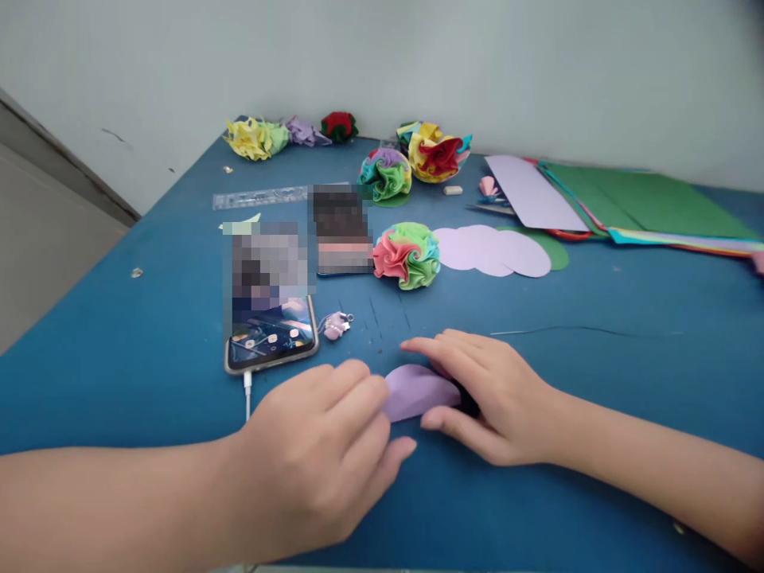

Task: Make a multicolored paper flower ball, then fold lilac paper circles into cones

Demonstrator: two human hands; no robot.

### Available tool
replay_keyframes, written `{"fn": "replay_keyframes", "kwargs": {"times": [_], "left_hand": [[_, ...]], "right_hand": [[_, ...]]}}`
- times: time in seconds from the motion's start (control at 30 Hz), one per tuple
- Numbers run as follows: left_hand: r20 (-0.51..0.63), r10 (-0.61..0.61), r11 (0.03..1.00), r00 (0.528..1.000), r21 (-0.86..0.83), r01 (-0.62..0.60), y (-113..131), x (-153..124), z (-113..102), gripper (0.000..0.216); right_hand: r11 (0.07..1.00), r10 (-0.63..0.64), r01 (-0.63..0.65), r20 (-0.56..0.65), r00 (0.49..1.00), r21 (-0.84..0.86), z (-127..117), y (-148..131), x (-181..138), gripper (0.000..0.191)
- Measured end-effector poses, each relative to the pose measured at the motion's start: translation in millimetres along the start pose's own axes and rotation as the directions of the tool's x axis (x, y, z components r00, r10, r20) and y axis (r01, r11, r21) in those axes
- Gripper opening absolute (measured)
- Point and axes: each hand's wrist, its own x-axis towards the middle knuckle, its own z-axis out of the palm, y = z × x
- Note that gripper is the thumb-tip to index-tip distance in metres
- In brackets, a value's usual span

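Note:
A piece of light purple paper (421, 392), looking like a circle folded over with a rounded upper edge, sits low in the middle of the view. My left hand (325, 446) has its fingers curled at the paper's left end, which they hide; the thumb sticks out below. From the other side, my right hand (493, 402) reaches over the right end with fingers and thumb stretched apart. Its fingertips lie along the top edge and its thumb close to the bottom edge.
A charging phone (271, 350) and a second phone (343, 259) lie left of centre. Behind are a paper swirl ball (407, 256), purple paper circles (493, 251), a clear ruler (263, 196), several paper flowers (254, 138) and a stack of coloured paper (650, 199).

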Motion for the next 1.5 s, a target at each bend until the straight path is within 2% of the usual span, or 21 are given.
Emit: {"fn": "replay_keyframes", "kwargs": {"times": [0.03,0.1,0.2,0.27,0.33,0.4,0.47,0.53,0.6,0.67,0.77,0.87,0.97,1.1,1.2,1.3,1.4,1.5], "left_hand": [[0.003,-0.015,0.999,1.000,0.038,0.015,-2,1,1,0.013],[0.030,-0.051,0.995,0.998,0.084,0.049,-5,2,3,0.023],[0.099,-0.121,0.992,0.988,-0.008,0.123,-7,1,2,0.032],[0.152,-0.262,0.943,0.953,-0.171,0.286,-7,1,-1,0.041],[0.232,-0.427,0.805,0.874,-0.341,0.485,-7,4,-5,0.048],[0.342,-0.506,0.646,0.792,-0.459,0.610,-7,9,-9,0.041],[0.468,-0.479,0.532,0.743,-0.518,0.669,-10,15,-11,0.028],[0.564,-0.434,0.458,0.703,-0.533,0.711,-13,20,-10,0.027],[0.569,-0.464,0.405,0.680,-0.546,0.733,-16,21,-8,0.029],[0.526,-0.537,0.352,0.660,-0.571,0.742,-18,20,-5,0.028],[0.534,-0.577,0.275,0.618,-0.585,0.763,-18,16,-2,0.029],[0.525,-0.578,0.241,0.625,-0.622,0.745,-16,15,-1,0.027],[0.520,-0.551,0.163,0.652,-0.699,0.696,-14,17,-2,0.022],[0.566,-0.474,0.050,0.675,-0.748,0.662,-11,18,-5,0.020],[0.559,-0.464,0.029,0.687,-0.766,0.643,-10,18,-6,0.020],[0.589,-0.424,0.007,0.688,-0.757,0.653,-11,17,-6,0.023],[0.666,-0.290,-0.015,0.687,-0.721,0.692,-13,17,-8,0.022],[0.721,-0.213,-0.001,0.659,-0.675,0.738,-14,18,-10,0.022]], "right_hand": [[1.000,-0.010,0.010,-0.009,1.000,-0.008,0,0,0,0.045],[0.998,-0.061,0.060,-0.040,0.997,-0.035,1,-1,-1,0.028],[0.972,-0.212,0.191,-0.155,0.965,-0.137,0,-1,-4,0.006],[0.940,-0.299,0.247,-0.215,0.930,-0.236,-2,1,-7,0.010],[0.912,-0.350,0.274,-0.231,0.908,-0.305,-6,2,-10,0.017],[0.904,-0.364,0.286,-0.221,0.905,-0.317,-8,2,-12,0.022],[0.908,-0.364,0.299,-0.200,0.910,-0.294,-8,2,-13,0.026],[0.910,-0.360,0.300,-0.184,0.915,-0.287,-6,2,-13,0.029],[0.904,-0.347,0.267,-0.212,0.913,-0.333,-3,1,-13,0.033],[0.886,-0.347,0.235,-0.237,0.907,-0.399,-2,0,-12,0.040],[0.838,-0.432,0.322,-0.176,0.885,-0.440,-4,-3,-10,0.041],[0.798,-0.503,0.410,-0.113,0.857,-0.442,-8,-6,-11,0.027],[0.805,-0.488,0.370,-0.165,0.857,-0.463,-6,-5,-14,0.024],[0.933,-0.272,0.164,-0.330,0.904,-0.320,3,1,-15,0.038],[0.975,-0.149,0.079,-0.347,0.926,-0.209,7,5,-12,0.044],[0.973,-0.154,0.090,-0.306,0.940,-0.211,6,7,-11,0.043],[0.971,-0.205,0.157,-0.289,0.935,-0.181,2,3,-11,0.037],[0.967,-0.255,0.237,-0.284,0.924,-0.095,-2,-7,-11,0.034]]}}
